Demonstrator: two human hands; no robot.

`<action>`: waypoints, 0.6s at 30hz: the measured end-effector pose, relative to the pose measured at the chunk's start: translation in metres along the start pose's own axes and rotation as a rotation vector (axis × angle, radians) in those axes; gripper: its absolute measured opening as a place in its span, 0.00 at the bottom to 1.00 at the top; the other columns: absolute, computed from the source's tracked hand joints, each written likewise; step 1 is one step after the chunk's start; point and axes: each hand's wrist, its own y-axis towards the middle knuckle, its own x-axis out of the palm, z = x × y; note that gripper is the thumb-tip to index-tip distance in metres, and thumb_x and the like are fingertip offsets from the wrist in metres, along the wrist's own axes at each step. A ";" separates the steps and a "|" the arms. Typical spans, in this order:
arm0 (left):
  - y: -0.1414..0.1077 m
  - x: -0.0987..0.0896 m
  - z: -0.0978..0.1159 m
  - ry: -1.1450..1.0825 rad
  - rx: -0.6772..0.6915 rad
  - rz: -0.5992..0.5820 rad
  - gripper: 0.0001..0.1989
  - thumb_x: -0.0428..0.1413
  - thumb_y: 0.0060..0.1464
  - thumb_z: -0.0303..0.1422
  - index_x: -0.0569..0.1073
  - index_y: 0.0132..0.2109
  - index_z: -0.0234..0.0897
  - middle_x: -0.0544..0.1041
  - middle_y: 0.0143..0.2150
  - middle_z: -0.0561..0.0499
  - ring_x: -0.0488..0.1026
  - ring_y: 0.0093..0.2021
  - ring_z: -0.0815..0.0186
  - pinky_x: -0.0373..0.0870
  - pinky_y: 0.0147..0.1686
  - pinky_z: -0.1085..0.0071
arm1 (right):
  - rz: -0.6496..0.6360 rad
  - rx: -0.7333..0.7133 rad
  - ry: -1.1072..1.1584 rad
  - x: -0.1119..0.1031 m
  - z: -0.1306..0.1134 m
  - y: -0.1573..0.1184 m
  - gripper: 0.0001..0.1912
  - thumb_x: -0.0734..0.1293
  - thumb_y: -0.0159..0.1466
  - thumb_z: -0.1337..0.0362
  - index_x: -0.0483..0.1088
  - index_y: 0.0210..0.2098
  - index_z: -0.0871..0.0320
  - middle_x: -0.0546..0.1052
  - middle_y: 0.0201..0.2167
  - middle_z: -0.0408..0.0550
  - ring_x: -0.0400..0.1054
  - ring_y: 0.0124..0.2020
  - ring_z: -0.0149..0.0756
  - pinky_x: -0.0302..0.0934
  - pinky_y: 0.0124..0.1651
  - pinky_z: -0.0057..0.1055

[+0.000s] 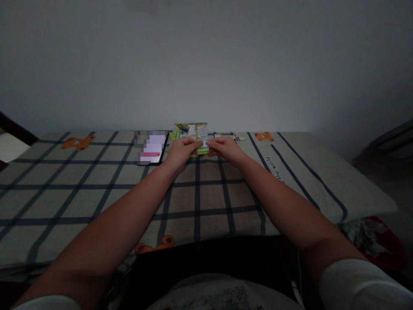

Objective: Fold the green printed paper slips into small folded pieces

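Observation:
Between my two hands is a small green-and-white printed packet [202, 130], held up above the far part of the table. My left hand [182, 150] pinches its lower left side between thumb and fingers. At the lower right edge, the fingertips of my right hand [226, 148] are closed on it too. More green printed packaging [174, 135] shows behind and beside my left hand, partly covered by it. Small whitish scraps [238, 137] lie just beyond my right hand; their kind is too small to make out.
A phone [155, 146] with a lit, partly blurred screen lies left of my hands. The table wears a checked cloth [129, 202] with bear prints and meets a grey wall [206, 64]. Low on the right, beside the table, is a red container [387, 245] with something leafy-looking in it.

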 end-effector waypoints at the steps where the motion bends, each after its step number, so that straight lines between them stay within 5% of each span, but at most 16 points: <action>1: 0.001 -0.001 -0.001 0.007 0.010 0.009 0.15 0.69 0.40 0.41 0.77 0.28 0.33 0.75 0.24 0.51 0.67 0.24 0.71 0.61 0.26 0.73 | -0.009 0.017 -0.009 0.000 0.000 0.000 0.16 0.78 0.51 0.55 0.78 0.31 0.60 0.79 0.25 0.43 0.73 0.27 0.28 0.71 0.36 0.28; 18: -0.002 0.004 0.005 -0.073 0.037 0.065 0.16 0.71 0.37 0.40 0.76 0.28 0.33 0.75 0.25 0.52 0.67 0.24 0.71 0.61 0.25 0.74 | -0.040 0.020 -0.027 0.001 -0.001 -0.002 0.15 0.79 0.49 0.62 0.77 0.33 0.60 0.80 0.27 0.44 0.74 0.29 0.30 0.71 0.40 0.31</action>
